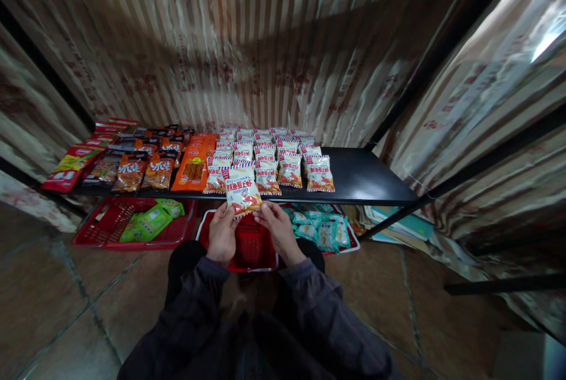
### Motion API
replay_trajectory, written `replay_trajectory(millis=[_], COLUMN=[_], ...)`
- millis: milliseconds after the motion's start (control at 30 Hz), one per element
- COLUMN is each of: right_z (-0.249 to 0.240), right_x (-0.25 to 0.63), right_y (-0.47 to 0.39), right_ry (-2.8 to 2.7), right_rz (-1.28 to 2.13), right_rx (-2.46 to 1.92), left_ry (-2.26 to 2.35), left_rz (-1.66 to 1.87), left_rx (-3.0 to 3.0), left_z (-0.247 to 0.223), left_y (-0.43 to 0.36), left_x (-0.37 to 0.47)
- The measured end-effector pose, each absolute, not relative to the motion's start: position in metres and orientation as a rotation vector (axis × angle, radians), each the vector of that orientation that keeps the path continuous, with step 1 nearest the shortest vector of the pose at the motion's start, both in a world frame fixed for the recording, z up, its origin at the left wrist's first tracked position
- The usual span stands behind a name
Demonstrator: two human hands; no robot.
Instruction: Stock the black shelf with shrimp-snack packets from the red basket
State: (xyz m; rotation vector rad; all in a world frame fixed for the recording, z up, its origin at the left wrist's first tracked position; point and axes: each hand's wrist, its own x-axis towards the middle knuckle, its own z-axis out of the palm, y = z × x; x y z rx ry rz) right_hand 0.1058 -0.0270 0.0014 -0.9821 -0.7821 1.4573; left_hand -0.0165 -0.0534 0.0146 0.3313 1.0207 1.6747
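A white and orange snack bag (243, 189) with red lettering is held up in front of the shelf edge. My left hand (223, 233) pinches its lower left corner, and my right hand (277, 228) grips the lower right corner. Behind it, rows of matching snack bags (289, 169) stand on the black shelf (369, 175). One of these bags (320, 175) forms the front right end of the rows. Directly below my hands a red basket (253, 245) sits on the floor; no bags show in its visible part.
Left of the rows are an orange packet (194, 163), dark snack bags (160, 169) and red packets (73, 165). Under the shelf, one red basket (91, 233) holds green packets (148, 222); teal packets (325, 231) fill another. Black frame posts (400, 215) slope at the right, near stacked papers (400, 224).
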Motion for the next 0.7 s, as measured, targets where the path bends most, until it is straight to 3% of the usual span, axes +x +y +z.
replay_trajectory(millis=[700], right_z=[-0.0026], right_x=[0.1039], right_y=[-0.0309], right_ry=[-0.424], right_rz=[1.623], right_rx=[-0.708], left_ry=[0.902], left_rz=[1.523], left_rx=[0.356], left_z=[0.0168], left_y=[-0.0509], left_x=[-0.0127])
